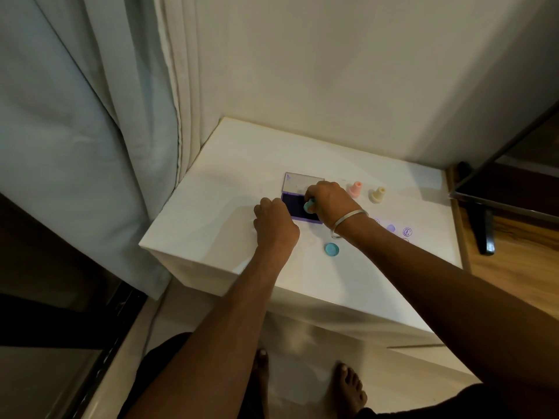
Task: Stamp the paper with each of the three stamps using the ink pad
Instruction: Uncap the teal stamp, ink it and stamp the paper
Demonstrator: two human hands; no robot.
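A: Where is the ink pad?

B: The ink pad (298, 209) lies toward the far middle of the white surface (217, 207), its clear lid (299, 182) swung open and standing on the far side. The dark purple ink face is showing.

A: And the hands?

B: The right hand (328, 202) grips a blue stamp (309, 205), fingers curled round it, with the stamp down on the ink. A metal bangle (351, 220) sits on that wrist. The left hand (273, 220) is at the left edge of the pad with its fingers curled under; it touches or nearly touches the pad, but I cannot tell whether it is pinching the edge or just closed beside it.

A: The other stamps?

B: A pink stamp (355, 189) and a cream stamp (377, 195) stand upright side by side just right of the pad, apart from each other. A round blue cap (331, 249) lies flat nearer, between the two forearms.

A: Any marks yet?

B: Yes. On the right, past the right forearm, there are purple prints (399, 229): a solid round one and a ringed one beside it, with fainter ones partly hidden by the arm. The paper itself blends into the white top, so I can't pick out its edges.

A: Anything around?

B: A pale curtain (90, 131) hangs on the left, and bare feet (349, 388) stand on the floor below.
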